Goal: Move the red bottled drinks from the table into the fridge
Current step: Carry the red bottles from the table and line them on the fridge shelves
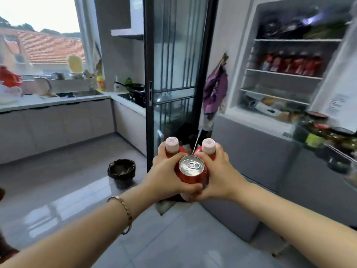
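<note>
Red metal is clamped between curled fingers: the fingers [161,152] of the left hand [166,176] are wrapped round the left bottle [172,145], and those of the right hand [218,177] round the right bottle [208,147]. A red can [192,170] is squeezed upright between both palms, with the thumbs laid close together on its near side. Both bottles are pink-capped, held upright and pressed against the can's far side, in mid-air above the grey floor [77,190]. A bracelet [123,207] is worn on the left wrist. To the far right the fridge [251,151] is seen open, with a row of red bottles [289,63] standing on a middle shelf. A dark bin [121,169] is set on the floor to the left, near a black-framed glass door [173,74].
</note>
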Tool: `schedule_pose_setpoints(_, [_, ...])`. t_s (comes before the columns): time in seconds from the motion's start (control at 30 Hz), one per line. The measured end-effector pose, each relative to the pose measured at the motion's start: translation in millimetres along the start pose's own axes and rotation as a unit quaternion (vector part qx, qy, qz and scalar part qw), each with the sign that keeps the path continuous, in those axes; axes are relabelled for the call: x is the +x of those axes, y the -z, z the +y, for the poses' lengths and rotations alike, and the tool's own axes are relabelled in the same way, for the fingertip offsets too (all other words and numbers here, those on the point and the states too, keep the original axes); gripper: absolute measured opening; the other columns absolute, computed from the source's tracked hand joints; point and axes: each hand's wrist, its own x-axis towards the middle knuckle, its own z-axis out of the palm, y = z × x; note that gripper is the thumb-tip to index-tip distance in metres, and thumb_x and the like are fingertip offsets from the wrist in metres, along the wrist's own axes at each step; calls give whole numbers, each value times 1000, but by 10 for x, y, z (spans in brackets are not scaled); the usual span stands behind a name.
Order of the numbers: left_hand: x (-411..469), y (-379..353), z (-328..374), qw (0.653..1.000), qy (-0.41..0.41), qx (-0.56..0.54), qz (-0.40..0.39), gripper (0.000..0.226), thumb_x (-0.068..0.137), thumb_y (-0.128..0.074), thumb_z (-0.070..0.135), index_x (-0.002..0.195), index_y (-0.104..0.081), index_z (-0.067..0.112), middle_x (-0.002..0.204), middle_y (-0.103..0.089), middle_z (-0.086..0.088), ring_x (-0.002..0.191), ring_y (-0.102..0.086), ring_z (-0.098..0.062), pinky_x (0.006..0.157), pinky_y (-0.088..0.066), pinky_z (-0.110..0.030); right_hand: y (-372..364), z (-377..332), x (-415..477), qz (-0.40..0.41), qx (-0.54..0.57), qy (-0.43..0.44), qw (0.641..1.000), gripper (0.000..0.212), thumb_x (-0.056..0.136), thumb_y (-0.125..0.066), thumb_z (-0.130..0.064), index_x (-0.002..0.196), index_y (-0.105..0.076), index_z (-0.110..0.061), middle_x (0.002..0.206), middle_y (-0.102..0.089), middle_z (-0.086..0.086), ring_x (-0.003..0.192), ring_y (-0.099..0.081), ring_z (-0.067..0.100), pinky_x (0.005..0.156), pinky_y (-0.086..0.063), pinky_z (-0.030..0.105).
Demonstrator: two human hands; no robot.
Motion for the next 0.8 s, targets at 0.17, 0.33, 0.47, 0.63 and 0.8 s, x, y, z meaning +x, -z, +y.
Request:
schedule_pose_setpoints(0.17, [1360,-387,-97,995,-73,6,-65,65,49,-84,47,106,-54,47,125,-18,12,115,-36,-19,101,-35,-28,189,828,645,42,-20,-88,995,101,48,-85,-51,133,-33,-35,132,-11,-2,121,-24,28,105,-36,37])
schedule_pose_setpoints(0.33, [2639,-679,18,983,-148,-12,-109,70,44,-81,53,108,-54,47,126,-16,15,117,-35,-19,104,-35,-31,549,1547,1255,77,-28,-166,983,97,47,-82,-55,129,-32,-41,133,-10,-5,122,-24,25,103,-38,39])
schedule_pose_setpoints(0.47, [3577,-996,211,973,-189,-30,-125,72,36,-73,63,104,-52,52,128,-20,11,118,-38,-21,105,-36,-34,882,2177,1667,110,-50,-209,970,105,38,-71,-64,132,-30,-42,136,-7,-6,128,-22,26,106,-34,35])
schedule_pose_setpoints(0.63, [4524,-1465,442,956,-247,-59,-150,62,39,-76,58,95,-49,54,122,-18,15,118,-36,-13,104,-31,-24,1191,3001,2061,143,-83,-234,958,99,45,-81,-51,131,-31,-41,133,-11,-4,129,-23,26,110,-33,37])
schedule_pose_setpoints(0.8, [5633,-2073,750,953,-269,-83,-112,59,34,-69,66,87,-45,62,121,-19,21,117,-41,-16,104,-39,-36,1616,4013,2576,172,-97,-250,948,95,44,-81,-51,126,-33,-46,136,-9,-5,128,-24,27,106,-36,38])
